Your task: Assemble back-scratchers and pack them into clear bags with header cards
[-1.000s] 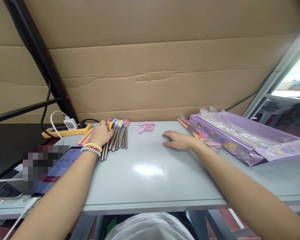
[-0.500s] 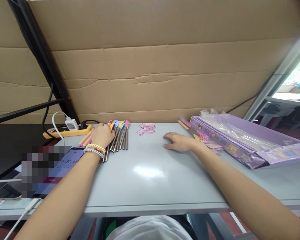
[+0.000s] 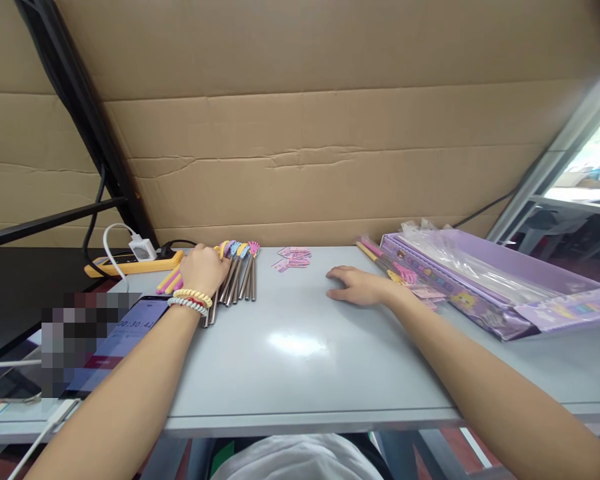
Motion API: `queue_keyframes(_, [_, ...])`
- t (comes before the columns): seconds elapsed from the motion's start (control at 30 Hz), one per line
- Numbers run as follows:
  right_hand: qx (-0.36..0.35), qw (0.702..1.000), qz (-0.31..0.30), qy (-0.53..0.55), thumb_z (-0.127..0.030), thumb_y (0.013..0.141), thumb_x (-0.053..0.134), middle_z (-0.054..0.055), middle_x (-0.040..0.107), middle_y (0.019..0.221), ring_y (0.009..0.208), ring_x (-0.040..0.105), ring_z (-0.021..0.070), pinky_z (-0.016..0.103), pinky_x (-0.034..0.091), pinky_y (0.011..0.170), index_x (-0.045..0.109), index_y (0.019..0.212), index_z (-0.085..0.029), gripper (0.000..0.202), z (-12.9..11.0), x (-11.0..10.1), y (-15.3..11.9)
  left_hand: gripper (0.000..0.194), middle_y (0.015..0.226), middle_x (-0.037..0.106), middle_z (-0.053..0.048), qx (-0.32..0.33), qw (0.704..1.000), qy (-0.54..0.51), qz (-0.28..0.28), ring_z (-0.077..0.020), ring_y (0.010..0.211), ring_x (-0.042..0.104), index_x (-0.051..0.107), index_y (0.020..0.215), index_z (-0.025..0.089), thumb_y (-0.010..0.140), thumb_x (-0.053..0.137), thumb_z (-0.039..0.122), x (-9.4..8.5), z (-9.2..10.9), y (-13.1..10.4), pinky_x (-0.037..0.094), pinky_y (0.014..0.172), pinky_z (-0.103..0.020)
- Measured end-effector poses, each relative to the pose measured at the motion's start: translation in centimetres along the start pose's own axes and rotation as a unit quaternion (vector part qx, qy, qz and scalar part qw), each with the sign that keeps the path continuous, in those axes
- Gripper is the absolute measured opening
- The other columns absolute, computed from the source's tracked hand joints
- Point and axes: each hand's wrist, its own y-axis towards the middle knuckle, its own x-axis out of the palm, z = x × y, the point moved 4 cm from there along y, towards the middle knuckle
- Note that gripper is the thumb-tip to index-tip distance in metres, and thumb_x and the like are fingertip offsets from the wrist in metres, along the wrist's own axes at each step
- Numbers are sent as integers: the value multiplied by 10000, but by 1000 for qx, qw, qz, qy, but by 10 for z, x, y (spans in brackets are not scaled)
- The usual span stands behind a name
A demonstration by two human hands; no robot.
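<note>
My left hand (image 3: 205, 268), with braided bracelets at the wrist, reaches over the left end of a row of back scratchers (image 3: 236, 277). These have metal rods and small hand-shaped heads in pink, blue and yellow. The fingers are curled down at the heads, and their tips are hidden behind the hand. Pink and yellow handles (image 3: 171, 280) stick out on its left side. On the right, my right hand (image 3: 357, 285) rests palm down on the table, fingers stretched and holding nothing. Between the hands, near the back, lie small pink cards (image 3: 294, 259).
A purple box (image 3: 460, 293) with clear plastic sleeves (image 3: 475, 257) stands at the right. Bagged back scratchers (image 3: 397, 270) lean along it. At left are a phone (image 3: 125, 333), a yellow power strip (image 3: 130, 265) and white cables. Cardboard (image 3: 330, 180) walls the back.
Almost nothing differs. My left hand stays at the back scratchers with a very slight shift, and my right hand keeps its place on the table.
</note>
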Motion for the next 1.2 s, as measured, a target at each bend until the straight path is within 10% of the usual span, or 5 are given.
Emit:
queue_keyframes(0.23, [-3, 1000, 4, -6, -512, 835, 459, 127, 449, 1404, 1296, 393, 294, 383, 334, 1059, 482, 1338, -141, 625, 1, 1, 1, 293, 777, 691, -101, 22, 989, -148, -8, -290, 791, 635, 645, 856, 186, 825, 441, 395, -20, 20, -16, 421, 650, -346])
queue_keyframes(0.63, [-153, 968, 170, 100, -388, 860, 501, 95, 673, 1023, 901, 618, 198, 307, 475, 758, 483, 1309, -185, 493, -48, -12, -14, 204, 719, 693, -15, 368, 870, -291, -150, -156, 638, 617, 604, 897, 204, 873, 506, 382, -9, 75, -69, 411, 597, -257])
queue_keyframes(0.9, [-204, 967, 104, 113, -451, 798, 592, -5, 580, 628, 578, 506, 125, 250, 365, 564, 610, 1027, -159, 372, -61, -11, -20, 172, 763, 696, -13, 429, 858, -247, -140, -151, 687, 623, 597, 921, 197, 871, 539, 351, -14, 77, -76, 408, 626, -249])
queue_keyframes(1.2, [-162, 972, 85, 147, -529, 843, 461, -9, 527, 695, 615, 445, 132, 249, 313, 536, 432, 810, -203, 328, -58, -12, -19, 145, 781, 661, -7, 450, 853, -242, -109, -138, 698, 592, 606, 947, 198, 838, 513, 222, -18, 79, -76, 409, 649, -246])
